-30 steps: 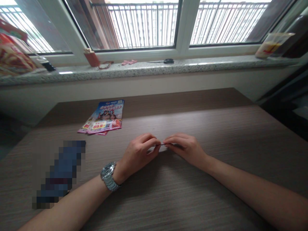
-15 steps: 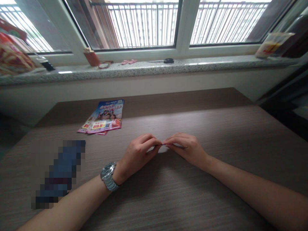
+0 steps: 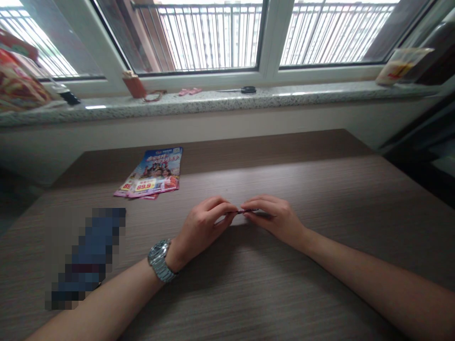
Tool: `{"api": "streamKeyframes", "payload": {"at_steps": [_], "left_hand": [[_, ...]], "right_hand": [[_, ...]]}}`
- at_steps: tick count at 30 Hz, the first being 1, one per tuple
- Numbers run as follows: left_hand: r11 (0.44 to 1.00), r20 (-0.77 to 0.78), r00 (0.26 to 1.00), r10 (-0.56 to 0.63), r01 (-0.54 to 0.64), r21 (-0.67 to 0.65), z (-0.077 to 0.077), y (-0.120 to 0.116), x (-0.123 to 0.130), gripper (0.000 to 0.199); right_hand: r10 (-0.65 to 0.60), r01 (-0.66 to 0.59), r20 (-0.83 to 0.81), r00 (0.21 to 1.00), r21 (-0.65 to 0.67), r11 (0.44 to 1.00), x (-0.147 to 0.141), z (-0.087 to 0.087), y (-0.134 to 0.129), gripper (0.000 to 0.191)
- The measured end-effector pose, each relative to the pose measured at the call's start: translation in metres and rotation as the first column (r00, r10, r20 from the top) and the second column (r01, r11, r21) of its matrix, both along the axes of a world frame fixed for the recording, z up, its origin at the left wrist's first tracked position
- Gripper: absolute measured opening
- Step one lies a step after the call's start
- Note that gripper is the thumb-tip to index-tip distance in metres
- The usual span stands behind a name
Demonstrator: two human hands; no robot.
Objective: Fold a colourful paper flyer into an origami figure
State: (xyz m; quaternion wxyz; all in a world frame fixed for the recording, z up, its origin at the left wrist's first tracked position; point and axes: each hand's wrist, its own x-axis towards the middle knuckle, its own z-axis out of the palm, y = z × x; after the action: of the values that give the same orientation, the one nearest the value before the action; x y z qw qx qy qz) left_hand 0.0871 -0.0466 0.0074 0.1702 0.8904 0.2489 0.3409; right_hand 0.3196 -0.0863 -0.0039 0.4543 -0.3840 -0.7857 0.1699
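Note:
Just in front of the table's middle, both hands pinch one thin flat paper strip, dark and reddish and seen nearly edge-on. My left hand, with a metal watch on its wrist, grips the strip's left end between thumb and fingers. At the other end, my right hand has thumb below and fingers above. The fingertips almost meet. Most of the strip is hidden by the fingers, so its full shape cannot be made out.
Printed flyers lie overlapped at the back left of the brown table. A pixelated dark blue shape lies beside my left forearm. On the stone windowsill are scissors, an orange-red box and a plastic cup.
A bit more of the strip shows between the fingers, and its edge now appears within the right hand's grip. My left fingertips have shifted slightly left. The flyers are unmoved.

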Motion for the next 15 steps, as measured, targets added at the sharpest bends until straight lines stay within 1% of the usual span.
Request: {"api": "streamKeyframes", "payload": {"at_steps": [7, 12, 15], "left_hand": [[1.0, 0.002, 1.0, 0.007, -0.007, 0.005, -0.0001, 0.0004, 0.0012, 0.01], [1.0, -0.007, 1.0, 0.006, -0.006, 0.023, 0.003, -0.0007, 0.0018, 0.006], [1.0, -0.031, 1.0, 0.001, 0.0, 0.027, 0.0048, -0.0013, 0.0013, 0.009]], "right_hand": [[0.019, -0.019, 0.001, 1.0, 0.0, 1.0, -0.0005, -0.0016, 0.0005, 0.009], [0.029, -0.029, 0.022, 0.999, 0.002, 1.0, -0.001, -0.0003, -0.0004, 0.007], [0.037, -0.037, 0.047, 0.998, 0.009, 0.999, -0.001, 0.0002, -0.0014, 0.009]]}}
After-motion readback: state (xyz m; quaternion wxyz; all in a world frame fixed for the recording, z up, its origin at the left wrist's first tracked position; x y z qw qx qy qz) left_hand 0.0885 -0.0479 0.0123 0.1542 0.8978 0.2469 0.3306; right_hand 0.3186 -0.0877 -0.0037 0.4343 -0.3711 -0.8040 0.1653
